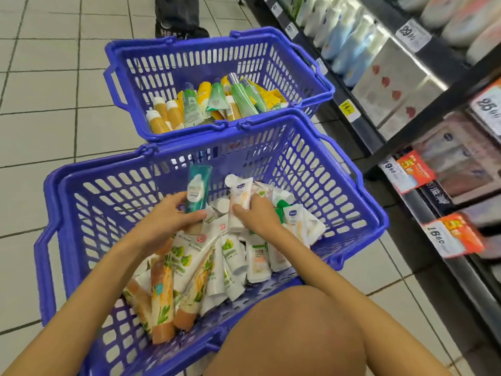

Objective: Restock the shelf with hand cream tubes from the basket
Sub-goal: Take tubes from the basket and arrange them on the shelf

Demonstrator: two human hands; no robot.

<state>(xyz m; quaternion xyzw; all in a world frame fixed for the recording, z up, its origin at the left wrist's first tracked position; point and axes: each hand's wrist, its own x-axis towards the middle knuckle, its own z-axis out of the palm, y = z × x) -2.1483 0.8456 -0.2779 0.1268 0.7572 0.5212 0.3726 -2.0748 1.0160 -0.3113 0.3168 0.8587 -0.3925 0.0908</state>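
Curled round a teal tube (197, 185), my left grip (165, 217) holds it upright over the near basket (108, 196), while my right grip (257, 217) clasps a white tube (240, 198) just beside it. Both blue slotted plastic baskets sit on the pale tiled floor (40, 118), the near one heaped with white and orange hand cream tubes (189, 272), the far basket (189, 58) holding yellow and green ones. My bare knee (292, 335) overlaps the near rim, and the dark shelf (428, 123) with price tags (412, 31) runs along my right.

Goods (349, 42) on the shelf (433, 115) are blurred, and a knee (292, 335) hides part of the rim of the near basket (103, 196).
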